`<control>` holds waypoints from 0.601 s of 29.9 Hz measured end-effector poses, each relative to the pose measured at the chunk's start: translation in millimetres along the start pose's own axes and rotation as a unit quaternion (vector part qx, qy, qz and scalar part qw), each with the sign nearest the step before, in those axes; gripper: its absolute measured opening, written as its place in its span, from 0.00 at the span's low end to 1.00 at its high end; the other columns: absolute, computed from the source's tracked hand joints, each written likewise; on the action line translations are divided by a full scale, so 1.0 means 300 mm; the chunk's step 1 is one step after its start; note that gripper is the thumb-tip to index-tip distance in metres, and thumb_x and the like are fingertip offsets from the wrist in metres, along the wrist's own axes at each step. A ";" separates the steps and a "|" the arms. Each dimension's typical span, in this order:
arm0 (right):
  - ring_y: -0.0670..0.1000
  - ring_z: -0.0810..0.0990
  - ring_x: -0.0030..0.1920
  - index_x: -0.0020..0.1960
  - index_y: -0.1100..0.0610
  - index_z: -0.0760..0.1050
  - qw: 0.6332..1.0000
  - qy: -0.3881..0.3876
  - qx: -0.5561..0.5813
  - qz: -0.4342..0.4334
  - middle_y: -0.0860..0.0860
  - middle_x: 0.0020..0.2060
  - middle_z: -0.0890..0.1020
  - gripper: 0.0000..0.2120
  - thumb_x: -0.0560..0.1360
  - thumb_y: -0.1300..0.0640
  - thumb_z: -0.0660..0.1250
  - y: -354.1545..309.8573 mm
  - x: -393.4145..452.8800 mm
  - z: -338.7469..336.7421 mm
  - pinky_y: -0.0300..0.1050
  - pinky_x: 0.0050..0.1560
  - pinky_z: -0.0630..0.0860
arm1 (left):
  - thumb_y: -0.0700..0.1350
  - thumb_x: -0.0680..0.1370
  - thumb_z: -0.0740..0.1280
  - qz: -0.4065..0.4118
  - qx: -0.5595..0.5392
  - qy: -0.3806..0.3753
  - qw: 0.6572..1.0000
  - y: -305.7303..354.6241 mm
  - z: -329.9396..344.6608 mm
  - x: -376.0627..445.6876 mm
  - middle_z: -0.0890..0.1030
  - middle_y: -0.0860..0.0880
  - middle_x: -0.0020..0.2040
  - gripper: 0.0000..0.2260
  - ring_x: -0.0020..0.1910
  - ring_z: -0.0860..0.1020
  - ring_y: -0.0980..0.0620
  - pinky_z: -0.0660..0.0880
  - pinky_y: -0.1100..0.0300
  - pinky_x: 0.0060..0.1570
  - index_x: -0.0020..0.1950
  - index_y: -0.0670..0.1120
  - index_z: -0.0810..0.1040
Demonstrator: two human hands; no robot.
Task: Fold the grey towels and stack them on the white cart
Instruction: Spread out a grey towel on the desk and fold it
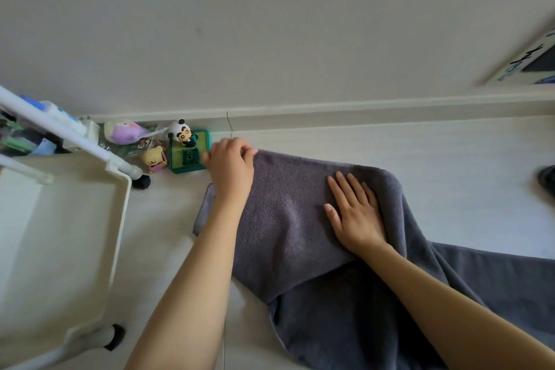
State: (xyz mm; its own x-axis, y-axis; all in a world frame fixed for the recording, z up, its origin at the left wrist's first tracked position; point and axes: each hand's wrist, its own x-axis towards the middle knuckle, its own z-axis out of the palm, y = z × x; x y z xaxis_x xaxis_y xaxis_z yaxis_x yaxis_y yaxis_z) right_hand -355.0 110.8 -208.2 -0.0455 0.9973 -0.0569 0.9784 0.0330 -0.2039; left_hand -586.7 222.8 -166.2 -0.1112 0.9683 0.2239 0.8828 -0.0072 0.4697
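While both arms are reaching out over the pale floor [450,177], a grey towel [288,219] is lying spread beneath them.

Nearest the camera, more grey cloth [345,324] is lying bunched on the floor, running off to the right; whether it is a second towel I cannot tell. Further out, the right hand [356,216] is lying flat on the towel, fingers straight and pressing the fabric down. Beyond it, the left hand [231,165] is pinching the towel's far left corner with curled fingers. The white cart [120,219] is standing just left of the towel. Farthest away, small toy figures [180,144] are sitting against the baseboard [360,111].
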 end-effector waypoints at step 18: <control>0.56 0.70 0.63 0.68 0.51 0.71 0.994 0.051 0.066 -0.076 0.53 0.63 0.75 0.24 0.80 0.42 0.48 -0.204 -0.193 -0.059 0.51 0.66 0.58 | 0.44 0.76 0.66 -0.227 -0.007 -0.031 0.973 -0.115 -0.086 -0.438 0.66 0.35 0.70 0.22 0.69 0.64 0.34 0.61 0.43 0.65 0.69 0.39 0.69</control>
State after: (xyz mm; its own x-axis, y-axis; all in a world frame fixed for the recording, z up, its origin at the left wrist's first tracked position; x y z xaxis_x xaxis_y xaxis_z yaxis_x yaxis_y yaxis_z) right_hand -408.8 52.3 -175.2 -0.1630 0.9832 0.0820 0.9264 0.1811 -0.3301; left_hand -614.3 89.4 -189.9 -0.4606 0.8856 -0.0604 0.7429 0.4218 0.5197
